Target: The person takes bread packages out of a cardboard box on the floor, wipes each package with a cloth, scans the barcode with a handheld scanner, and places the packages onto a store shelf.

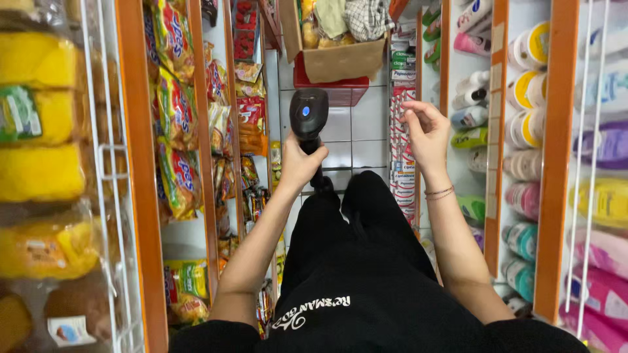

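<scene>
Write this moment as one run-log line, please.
left hand: holds black scanner | right hand: open, at small boxes | floor: red basket

Narrow shop aisle from where I'm watching: white tiled floor [353, 140] runs down the middle, orange-framed shelves [134, 196] packed tight on both sides, white wire racks [108, 163] up front. A cardboard box [337, 59] sits on a red crate [340, 90] at the far end. Bright, even light.
</scene>
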